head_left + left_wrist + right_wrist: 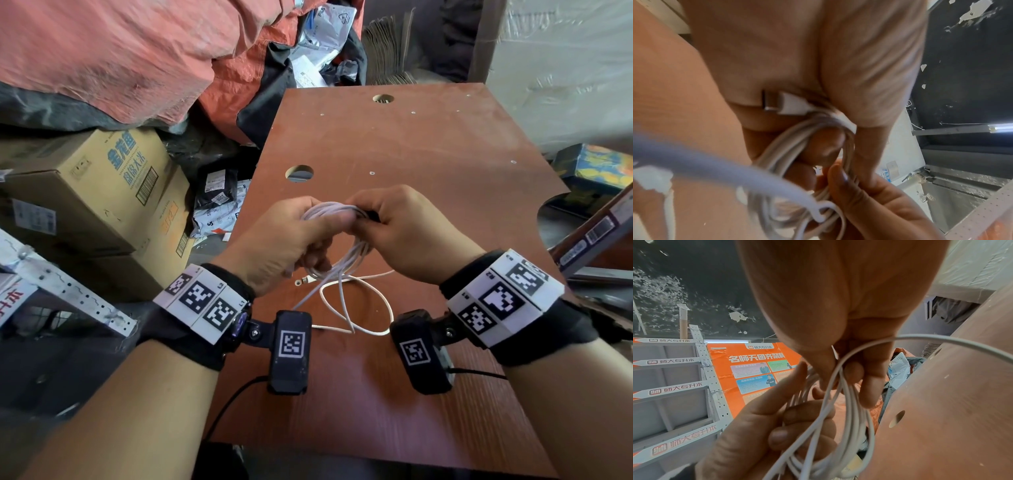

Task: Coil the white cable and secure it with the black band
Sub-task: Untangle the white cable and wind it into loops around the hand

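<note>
White cable [337, 246] gripped by left hand [284, 240] and right hand [400, 233], reddish board [428, 154], cluttered storeroom

A cluttered storeroom or parcel depot is being shown: a brown board desk [428, 178] is being crowded by stacked cardboard boxes [99, 192], bagged parcels [219, 205], an orange tarpaulin [120, 51], perforated metal shelving [674, 386] and an orange advertising poster [756, 369].
</note>
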Available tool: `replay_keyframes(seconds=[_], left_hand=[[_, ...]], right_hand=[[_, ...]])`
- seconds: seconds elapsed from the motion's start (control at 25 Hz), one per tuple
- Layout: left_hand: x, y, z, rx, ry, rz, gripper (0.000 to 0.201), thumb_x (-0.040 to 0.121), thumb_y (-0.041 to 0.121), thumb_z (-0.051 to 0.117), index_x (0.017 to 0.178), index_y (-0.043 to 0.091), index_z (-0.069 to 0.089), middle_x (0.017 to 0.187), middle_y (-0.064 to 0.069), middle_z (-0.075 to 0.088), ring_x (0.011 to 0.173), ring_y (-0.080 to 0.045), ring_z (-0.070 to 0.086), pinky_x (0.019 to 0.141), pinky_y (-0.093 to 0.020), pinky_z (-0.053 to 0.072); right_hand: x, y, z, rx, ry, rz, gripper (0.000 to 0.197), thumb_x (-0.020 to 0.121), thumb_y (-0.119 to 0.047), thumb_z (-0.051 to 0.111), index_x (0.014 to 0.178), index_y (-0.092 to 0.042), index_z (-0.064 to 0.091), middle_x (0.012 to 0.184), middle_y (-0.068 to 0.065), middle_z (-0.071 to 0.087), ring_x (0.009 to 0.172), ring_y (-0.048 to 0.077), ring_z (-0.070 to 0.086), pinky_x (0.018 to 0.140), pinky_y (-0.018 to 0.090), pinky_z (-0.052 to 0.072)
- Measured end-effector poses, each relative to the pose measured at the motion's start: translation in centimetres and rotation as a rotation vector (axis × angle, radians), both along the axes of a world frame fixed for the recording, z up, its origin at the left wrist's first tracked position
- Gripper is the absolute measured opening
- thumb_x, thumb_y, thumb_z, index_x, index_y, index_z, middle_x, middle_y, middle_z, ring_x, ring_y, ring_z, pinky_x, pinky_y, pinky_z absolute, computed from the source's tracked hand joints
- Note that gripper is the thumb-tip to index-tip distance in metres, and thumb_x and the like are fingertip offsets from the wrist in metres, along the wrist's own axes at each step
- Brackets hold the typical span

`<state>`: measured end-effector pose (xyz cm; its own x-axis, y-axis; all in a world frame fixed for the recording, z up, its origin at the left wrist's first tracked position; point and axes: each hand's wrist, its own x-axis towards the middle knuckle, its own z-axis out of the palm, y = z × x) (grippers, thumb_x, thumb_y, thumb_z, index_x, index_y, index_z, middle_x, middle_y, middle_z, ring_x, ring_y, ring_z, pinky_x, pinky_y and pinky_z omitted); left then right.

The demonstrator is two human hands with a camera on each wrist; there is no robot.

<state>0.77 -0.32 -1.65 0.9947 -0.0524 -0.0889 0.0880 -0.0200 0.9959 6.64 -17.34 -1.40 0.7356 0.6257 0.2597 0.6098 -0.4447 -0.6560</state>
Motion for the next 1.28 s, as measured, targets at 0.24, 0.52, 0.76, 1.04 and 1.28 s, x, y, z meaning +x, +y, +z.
replay_keyframes(seconds=[0.24,0.52,0.76,1.04,1.28], left_hand=[[-0.3,0.3,0.1,-0.043,0.067,-0.074,0.02,0.078,0.018,0.073,0.059,0.015,0.067,0.052,-0.007,0.052,0.038,-0.015,0.042,0.044,-0.024,0.036],[-0.3,-0.3,0.2,-0.211,0.021,-0.027,0.042,0.083,0.023,0.064,0.047,0.014,0.046,0.042,-0.007,0.045,0.031,-0.013,0.035,0.045,-0.026,0.039],[0.2,1.1,0.6,-0.415,-0.011,0.097,0.033,0.098,0.026,0.053,0.067,0.019,0.045,0.04,0.007,0.029,0.028,-0.005,0.022,0.042,-0.022,0.022],[0.2,1.6,0.8,-0.396,-0.019,0.199,0.052,0.098,0.024,0.055,0.047,0.023,0.062,0.04,0.007,0.026,0.028,-0.005,0.018,0.043,-0.026,0.014],[0.3,2.2,0.7,-0.444,-0.024,0.349,0.048,0.099,0.022,0.055,0.051,0.025,0.057,0.043,0.007,0.027,0.031,-0.006,0.02,0.04,-0.022,0.023]], right_hand=[[-0.4,0.6,-0.3,0.02,-0.073,0.058,0.017,0.082,-0.015,0.047,0.079,-0.01,0.063,0.072,0.001,0.056,0.069,0.021,0.052,0.063,0.04,0.043],[-0.6,0.9,-0.5,0.102,-0.072,0.023,0.021,0.094,-0.024,0.054,0.107,-0.016,0.068,0.09,-0.003,0.062,0.08,0.008,0.055,0.073,0.022,0.043],[-0.6,0.2,0.0,0.081,0.028,-0.104,0.028,0.084,-0.043,0.071,0.099,-0.02,0.068,0.078,-0.008,0.064,0.061,0.002,0.052,0.059,0.019,0.042],[-1.1,0.3,0.1,0.141,0.06,-0.09,0.052,0.092,-0.044,0.062,0.057,-0.009,0.046,0.049,-0.007,0.029,0.047,0.009,0.027,0.049,0.03,0.027],[-1.2,-0.1,0.6,0.149,0.091,-0.13,0.054,0.083,-0.022,0.072,0.046,-0.017,0.034,0.047,-0.009,0.037,0.044,0.009,0.032,0.047,0.02,0.026]])
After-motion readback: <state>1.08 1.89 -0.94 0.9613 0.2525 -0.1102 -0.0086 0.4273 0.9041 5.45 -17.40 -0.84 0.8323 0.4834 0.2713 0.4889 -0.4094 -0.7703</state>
